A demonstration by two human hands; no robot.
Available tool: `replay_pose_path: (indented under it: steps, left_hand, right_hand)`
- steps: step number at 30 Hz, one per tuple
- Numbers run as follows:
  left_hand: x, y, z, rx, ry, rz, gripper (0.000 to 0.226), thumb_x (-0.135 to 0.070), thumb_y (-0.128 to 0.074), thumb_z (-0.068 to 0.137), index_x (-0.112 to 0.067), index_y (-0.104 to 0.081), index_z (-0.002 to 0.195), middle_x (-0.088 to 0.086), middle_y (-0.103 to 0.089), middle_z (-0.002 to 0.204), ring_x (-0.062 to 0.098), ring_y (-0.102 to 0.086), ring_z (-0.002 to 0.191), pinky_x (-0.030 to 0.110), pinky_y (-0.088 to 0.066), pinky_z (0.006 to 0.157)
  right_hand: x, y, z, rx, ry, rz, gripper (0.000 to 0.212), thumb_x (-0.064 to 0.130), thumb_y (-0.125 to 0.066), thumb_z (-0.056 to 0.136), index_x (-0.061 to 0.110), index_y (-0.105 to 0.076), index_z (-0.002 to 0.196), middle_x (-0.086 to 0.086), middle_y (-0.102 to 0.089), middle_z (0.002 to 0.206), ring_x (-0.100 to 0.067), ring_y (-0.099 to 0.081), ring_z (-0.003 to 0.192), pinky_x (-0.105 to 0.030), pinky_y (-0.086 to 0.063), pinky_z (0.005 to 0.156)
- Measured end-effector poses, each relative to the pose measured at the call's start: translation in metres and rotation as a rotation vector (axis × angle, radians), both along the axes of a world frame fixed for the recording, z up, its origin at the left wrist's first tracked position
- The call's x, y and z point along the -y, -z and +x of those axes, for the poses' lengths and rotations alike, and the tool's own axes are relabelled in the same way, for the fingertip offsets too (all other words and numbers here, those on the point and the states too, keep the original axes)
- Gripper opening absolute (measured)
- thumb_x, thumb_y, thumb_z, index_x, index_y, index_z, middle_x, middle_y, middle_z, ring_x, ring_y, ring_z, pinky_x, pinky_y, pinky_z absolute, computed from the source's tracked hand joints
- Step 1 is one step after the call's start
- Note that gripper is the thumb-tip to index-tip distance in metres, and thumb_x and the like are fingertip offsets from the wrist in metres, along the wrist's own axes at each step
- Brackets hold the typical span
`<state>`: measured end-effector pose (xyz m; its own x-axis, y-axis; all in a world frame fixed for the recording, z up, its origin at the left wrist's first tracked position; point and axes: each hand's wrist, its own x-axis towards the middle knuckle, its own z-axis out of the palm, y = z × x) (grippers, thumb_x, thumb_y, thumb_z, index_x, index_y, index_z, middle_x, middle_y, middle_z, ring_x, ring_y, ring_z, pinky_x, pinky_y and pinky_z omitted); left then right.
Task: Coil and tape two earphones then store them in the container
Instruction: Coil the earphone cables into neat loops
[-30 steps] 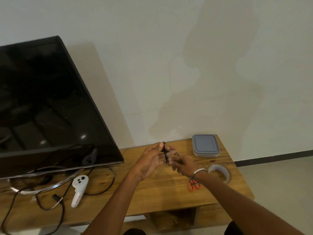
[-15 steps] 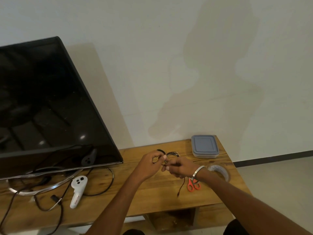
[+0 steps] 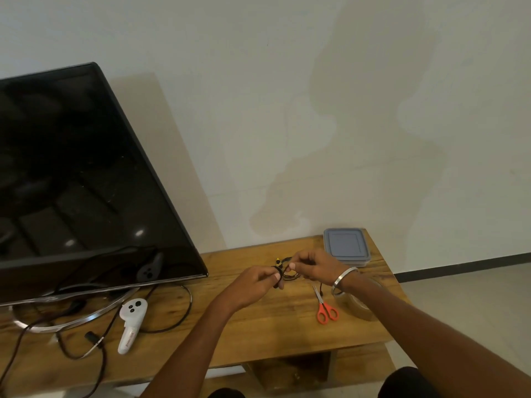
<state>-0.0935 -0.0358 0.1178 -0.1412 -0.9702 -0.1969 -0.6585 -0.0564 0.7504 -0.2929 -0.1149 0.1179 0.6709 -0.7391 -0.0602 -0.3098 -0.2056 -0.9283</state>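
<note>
2 hands [image 3: 260, 280] [image 3: 313, 265] pinch 1 earphone coil [image 3: 287, 272].

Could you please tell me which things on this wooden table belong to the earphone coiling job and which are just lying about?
For the job:
- black earphone, pinched by left hand and right hand
- tape roll
- orange-handled scissors
- lidded container

Just lying about:
- television
- white controller
- black cables
- the wooden table itself bears them all

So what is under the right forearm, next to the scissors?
A tape roll lies on the table, right of the scissors. The right forearm covers part of it.
</note>
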Motion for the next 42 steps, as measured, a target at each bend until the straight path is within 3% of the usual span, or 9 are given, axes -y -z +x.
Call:
replay_pose_path:
  steps: [4, 8, 12, 16, 21, 28, 30, 36, 42]
  left_hand:
    - [-0.005, -0.010, -0.003, -0.123, 0.030, 0.078, 0.034, -0.042, -0.044, 0.100, -0.029, -0.068, 0.078, -0.024, -0.067, 0.085, -0.012, -0.057, 0.075, 0.025, -0.040, 0.074]
    - [-0.008, -0.014, -0.005, -0.345, 0.029, 0.193, 0.033, -0.036, -0.046, 0.100, -0.022, -0.067, 0.079, -0.013, -0.070, 0.105, -0.012, -0.060, 0.080, 0.030, -0.042, 0.082]
    - [-0.010, -0.018, -0.007, -0.608, 0.002, 0.251, 0.032, -0.032, -0.047, 0.100, -0.020, -0.068, 0.079, 0.008, -0.067, 0.121, 0.017, -0.055, 0.127, 0.045, -0.038, 0.105]
    - [-0.009, -0.024, -0.013, -0.811, -0.032, 0.244, 0.029, -0.031, -0.048, 0.097, -0.015, -0.065, 0.079, 0.026, -0.059, 0.130, 0.031, -0.054, 0.127, 0.049, -0.040, 0.101]
    - [-0.007, -0.027, -0.014, -0.907, -0.099, 0.187, 0.028, -0.035, -0.054, 0.092, -0.013, -0.066, 0.081, 0.023, -0.062, 0.123, 0.037, -0.058, 0.122, 0.060, -0.037, 0.106]
    - [-0.004, -0.029, -0.015, -1.090, -0.133, 0.102, 0.027, -0.033, -0.054, 0.093, -0.008, -0.065, 0.088, 0.028, -0.060, 0.126, 0.039, -0.055, 0.124, 0.057, -0.046, 0.100]
    - [-0.003, -0.031, -0.015, -1.107, -0.152, 0.053, 0.027, -0.030, -0.049, 0.096, -0.010, -0.065, 0.090, 0.025, -0.060, 0.129, 0.035, -0.054, 0.126, 0.053, -0.048, 0.099]
    - [0.000, -0.027, -0.016, -0.915, -0.279, -0.075, 0.031, -0.030, -0.047, 0.096, -0.015, -0.071, 0.109, 0.001, -0.064, 0.130, 0.016, -0.056, 0.126, 0.031, -0.052, 0.094]
    - [0.002, -0.007, -0.013, -0.641, -0.311, -0.168, 0.028, -0.028, -0.046, 0.101, -0.031, -0.074, 0.106, -0.025, -0.062, 0.125, -0.005, -0.051, 0.125, 0.026, -0.046, 0.100]
  right_hand:
    - [0.001, 0.001, 0.002, 0.012, 0.038, -0.069, 0.016, 0.018, -0.063, 0.088, 0.004, -0.070, 0.094, 0.016, -0.061, 0.070, 0.005, -0.052, 0.062, -0.012, -0.042, 0.061]
    - [0.002, 0.004, 0.002, 0.048, 0.067, -0.087, 0.018, 0.015, -0.064, 0.087, 0.001, -0.069, 0.096, -0.008, -0.067, 0.084, -0.009, -0.056, 0.072, -0.020, -0.046, 0.068]
    - [0.001, 0.009, 0.003, 0.056, 0.092, -0.078, 0.014, 0.012, -0.061, 0.089, 0.002, -0.067, 0.097, -0.004, -0.066, 0.082, 0.000, -0.058, 0.069, -0.012, -0.046, 0.064]
    - [0.000, 0.014, 0.007, 0.055, 0.117, -0.030, 0.014, 0.010, -0.057, 0.091, 0.001, -0.065, 0.098, 0.006, -0.059, 0.071, 0.007, -0.051, 0.054, -0.008, -0.040, 0.054]
    - [-0.008, 0.017, 0.013, 0.115, 0.129, 0.060, 0.015, 0.007, -0.052, 0.094, 0.000, -0.065, 0.097, 0.004, -0.056, 0.063, 0.001, -0.044, 0.048, -0.014, -0.037, 0.048]
    - [-0.019, 0.023, 0.017, 0.110, 0.079, 0.116, 0.019, 0.012, -0.048, 0.097, 0.011, -0.067, 0.098, 0.009, -0.058, 0.059, -0.008, -0.047, 0.048, -0.021, -0.038, 0.047]
    - [-0.024, 0.024, 0.020, 0.095, 0.016, 0.135, 0.020, 0.014, -0.049, 0.097, 0.018, -0.065, 0.086, 0.011, -0.063, 0.059, -0.009, -0.052, 0.049, -0.027, -0.041, 0.050]
    - [-0.035, 0.022, 0.029, 0.135, -0.013, 0.255, 0.032, 0.006, -0.048, 0.096, 0.011, -0.044, 0.127, -0.007, -0.069, 0.081, -0.015, -0.062, 0.055, -0.025, -0.050, 0.052]
    - [-0.035, 0.019, 0.037, 0.258, 0.024, 0.355, 0.033, -0.003, -0.046, 0.094, 0.009, -0.030, 0.121, -0.014, -0.067, 0.084, -0.027, -0.068, 0.068, -0.032, -0.056, 0.062]
